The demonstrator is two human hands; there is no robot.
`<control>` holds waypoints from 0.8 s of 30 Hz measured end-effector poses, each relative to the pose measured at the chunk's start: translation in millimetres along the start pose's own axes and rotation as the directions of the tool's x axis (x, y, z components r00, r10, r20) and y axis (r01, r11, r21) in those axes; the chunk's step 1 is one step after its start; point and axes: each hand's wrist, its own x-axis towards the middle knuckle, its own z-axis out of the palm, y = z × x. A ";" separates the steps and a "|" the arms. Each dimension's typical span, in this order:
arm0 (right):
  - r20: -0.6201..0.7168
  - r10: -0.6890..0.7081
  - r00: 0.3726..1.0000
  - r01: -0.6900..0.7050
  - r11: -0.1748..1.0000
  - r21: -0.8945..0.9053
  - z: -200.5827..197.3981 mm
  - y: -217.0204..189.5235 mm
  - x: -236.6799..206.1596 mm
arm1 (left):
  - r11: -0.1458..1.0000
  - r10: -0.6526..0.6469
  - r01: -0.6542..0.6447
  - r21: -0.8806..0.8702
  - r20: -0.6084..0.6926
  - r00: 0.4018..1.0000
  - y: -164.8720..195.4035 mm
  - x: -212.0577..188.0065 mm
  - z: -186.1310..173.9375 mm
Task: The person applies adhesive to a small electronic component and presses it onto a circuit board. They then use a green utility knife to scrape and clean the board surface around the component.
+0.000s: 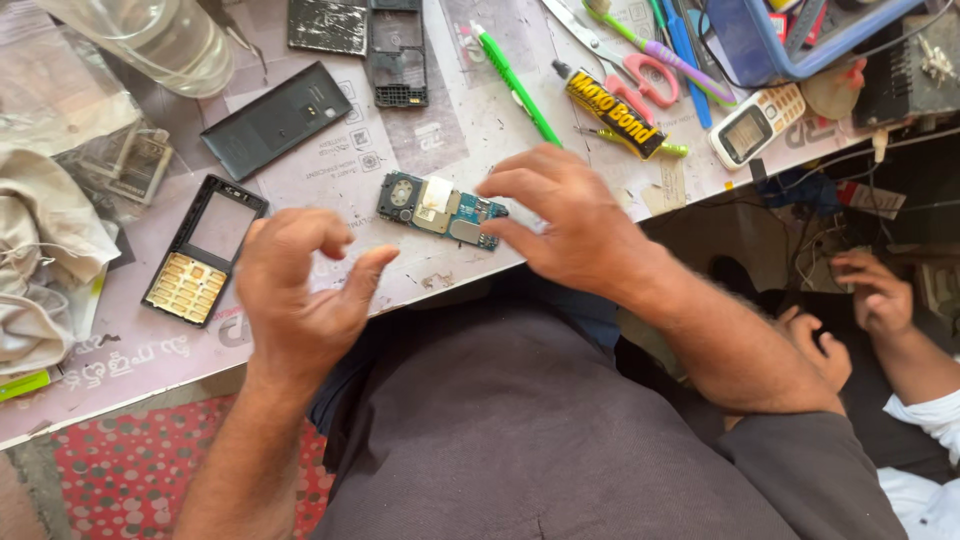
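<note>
A small blue phone circuit board (pixel 440 208) lies flat on the pinkish work table (pixel 330 165) near its front edge. My right hand (pixel 565 220) rests at the board's right end, fingertips touching it. My left hand (pixel 300 290) hovers to the left of the board with curled fingers apart, holding nothing. Beside my left hand lies a black phone front frame with a gold keypad (pixel 200 250).
A black back cover (pixel 275 120), another phone frame (pixel 398 55), a green pen (pixel 515 80), a yellow-black glue tube (pixel 612 112), scissors (pixel 625 65) and a white phone (pixel 755 122) lie farther back. White cloth (pixel 45 260) sits left. Another person's hands (pixel 870 295) are at the right.
</note>
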 end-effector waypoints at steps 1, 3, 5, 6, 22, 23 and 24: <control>0.031 -0.004 1.000 0.003 1.000 0.012 3.0 -5.1 6.7 | 1.000 -0.005 0.005 0.025 0.020 1.000 -1.1 -0.2 1.7; 0.076 -0.017 0.997 0.020 0.999 -0.042 4.8 -10.8 20.4 | 0.992 0.004 -0.012 0.122 0.062 0.998 -0.5 -1.9 2.5; 0.124 -0.007 0.992 0.019 0.996 -0.091 8.3 -13.2 34.3 | 0.964 0.039 -0.067 0.259 0.111 0.993 -1.2 -1.5 4.1; 0.153 0.014 0.988 0.003 0.994 -0.113 11.6 -14.3 39.6 | 0.957 0.042 -0.074 0.280 0.119 0.992 -0.7 -2.2 5.4; 0.329 0.295 0.897 -0.279 0.956 -0.094 31.6 -22.5 76.9 | 0.954 0.044 -0.079 0.290 0.125 0.991 -12.0 11.7 28.3; 0.327 0.300 0.896 -0.288 0.954 -0.085 31.6 -22.5 77.4 | 0.954 0.043 -0.079 0.289 0.129 0.991 -12.8 11.6 29.0; 0.326 0.303 0.895 -0.296 0.952 -0.074 31.5 -22.4 77.8 | 0.955 0.041 -0.078 0.286 0.132 0.990 -13.2 11.5 29.9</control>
